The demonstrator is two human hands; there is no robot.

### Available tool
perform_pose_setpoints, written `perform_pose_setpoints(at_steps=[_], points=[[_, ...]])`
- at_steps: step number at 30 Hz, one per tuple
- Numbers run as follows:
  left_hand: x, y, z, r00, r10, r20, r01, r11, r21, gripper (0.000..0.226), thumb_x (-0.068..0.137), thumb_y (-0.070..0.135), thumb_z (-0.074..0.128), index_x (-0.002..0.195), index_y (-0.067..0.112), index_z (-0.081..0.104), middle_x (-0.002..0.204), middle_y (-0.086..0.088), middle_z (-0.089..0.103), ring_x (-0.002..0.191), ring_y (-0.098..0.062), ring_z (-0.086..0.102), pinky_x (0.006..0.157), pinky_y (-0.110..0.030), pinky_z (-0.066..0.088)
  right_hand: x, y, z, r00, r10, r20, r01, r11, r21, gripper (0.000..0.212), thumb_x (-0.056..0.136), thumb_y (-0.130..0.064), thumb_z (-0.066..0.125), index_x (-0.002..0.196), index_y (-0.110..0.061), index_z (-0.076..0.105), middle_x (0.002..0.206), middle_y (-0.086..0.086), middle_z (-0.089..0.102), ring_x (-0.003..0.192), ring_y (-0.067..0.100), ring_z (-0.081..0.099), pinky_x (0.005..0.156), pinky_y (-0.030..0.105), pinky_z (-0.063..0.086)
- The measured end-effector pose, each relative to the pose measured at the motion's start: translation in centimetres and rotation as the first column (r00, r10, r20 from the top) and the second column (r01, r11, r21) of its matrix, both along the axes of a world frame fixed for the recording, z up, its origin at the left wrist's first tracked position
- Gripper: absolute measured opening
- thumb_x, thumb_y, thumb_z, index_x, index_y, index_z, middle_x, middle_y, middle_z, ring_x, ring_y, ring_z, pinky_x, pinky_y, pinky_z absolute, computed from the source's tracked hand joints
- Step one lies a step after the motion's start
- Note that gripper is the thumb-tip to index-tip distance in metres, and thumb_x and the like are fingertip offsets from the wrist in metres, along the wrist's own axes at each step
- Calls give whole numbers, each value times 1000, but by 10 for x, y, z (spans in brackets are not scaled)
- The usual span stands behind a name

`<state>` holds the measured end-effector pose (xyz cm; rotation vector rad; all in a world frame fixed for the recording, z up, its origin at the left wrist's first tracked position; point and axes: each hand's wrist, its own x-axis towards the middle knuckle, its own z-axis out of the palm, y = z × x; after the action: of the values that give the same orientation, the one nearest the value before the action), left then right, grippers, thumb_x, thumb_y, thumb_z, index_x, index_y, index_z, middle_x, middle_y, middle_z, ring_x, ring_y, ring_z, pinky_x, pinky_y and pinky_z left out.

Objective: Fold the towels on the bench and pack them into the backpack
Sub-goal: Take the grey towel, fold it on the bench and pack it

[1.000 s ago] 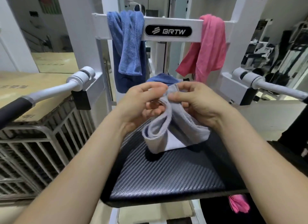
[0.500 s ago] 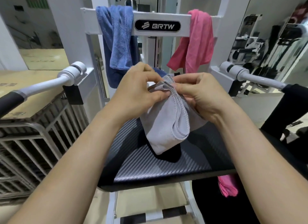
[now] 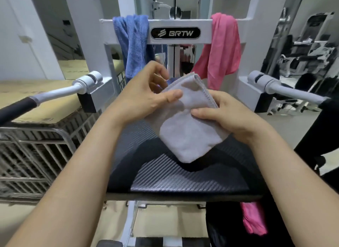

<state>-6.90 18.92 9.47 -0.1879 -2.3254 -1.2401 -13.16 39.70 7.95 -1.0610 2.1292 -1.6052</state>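
Note:
A grey towel (image 3: 187,131), folded into a small rectangle, hangs above the black bench seat (image 3: 183,180). My left hand (image 3: 146,98) pinches its upper left part with thumb on top. My right hand (image 3: 227,116) grips its right edge. A blue towel (image 3: 134,44) hangs over the white crossbar on the left, a pink towel (image 3: 222,48) on the right. A black backpack (image 3: 225,226) sits low at the right beside the bench, with something pink (image 3: 253,221) at its side.
The white machine frame (image 3: 174,22) rises behind the seat. Two padded handle bars stick out, one left (image 3: 55,94) and one right (image 3: 286,90). A metal cage cart (image 3: 33,155) topped with cardboard stands left. Gym equipment fills the far right.
The grey towel has gone from a loose bunch to a flat folded rectangle. My hands have shifted from pinching its top corners to holding its sides.

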Motion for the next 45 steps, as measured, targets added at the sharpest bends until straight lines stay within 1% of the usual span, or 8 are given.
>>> perform_pose_setpoints(at_steps=[4,9,19,23,29,36,41,45], points=[[9,16,-38,958,-166,235,-28,760,650,68,76,64,62,127,21,50,101,2,71,82,-14,69,68,-30,56,-12,18,-18,892,143,428,40,920,-389,35,86,-13,60,121,-7,61,112,10,71,103,25,68,81,33,58],[21,52,-85,917,-340,207,51,617,786,98,61,47,85,142,39,32,132,0,62,113,-25,65,84,-41,57,-25,14,-35,721,161,675,291,812,-505,32,94,-13,54,123,1,61,117,17,69,107,27,67,89,40,56],[17,74,-87,901,425,-87,-392,884,256,43,81,-3,54,107,27,70,97,13,71,86,4,64,75,-15,53,-32,0,-66,599,35,800,388,861,-329,32,92,-11,58,118,7,61,118,26,65,108,38,65,88,46,56],[25,51,-100,876,356,-326,-426,887,-176,37,74,-3,51,94,14,77,109,1,71,101,-6,63,93,-19,47,-26,-2,-77,779,-286,558,453,872,-184,18,94,-8,57,111,-5,61,100,12,69,86,24,67,65,28,58],[50,46,-109,956,285,67,-197,796,-573,41,76,19,51,108,33,72,124,18,64,104,-1,62,85,-27,52,-25,4,-86,850,-397,-347,501,813,296,73,92,-30,58,149,-22,13,117,15,61,103,37,58,74,36,37],[22,45,-89,823,481,303,-301,821,-486,46,91,47,51,136,46,43,111,-5,58,102,-23,56,76,-32,40,-9,16,-77,560,-368,-742,623,777,85,50,83,-33,65,127,-17,48,114,13,47,101,34,50,75,41,47],[5,63,-85,895,222,388,-321,923,212,49,75,10,72,117,34,65,112,-7,66,82,-13,62,75,-24,51,26,25,-99,696,92,-712,416,757,504,101,66,-86,32,150,-30,22,155,-1,25,144,17,22,112,55,20],[18,88,-73,954,38,296,-182,860,476,38,79,4,65,103,32,71,109,-5,66,96,-21,68,81,-35,59,48,32,-112,608,-127,-784,537,793,288,98,73,-66,61,151,-26,19,151,-6,36,139,10,33,112,59,14]])
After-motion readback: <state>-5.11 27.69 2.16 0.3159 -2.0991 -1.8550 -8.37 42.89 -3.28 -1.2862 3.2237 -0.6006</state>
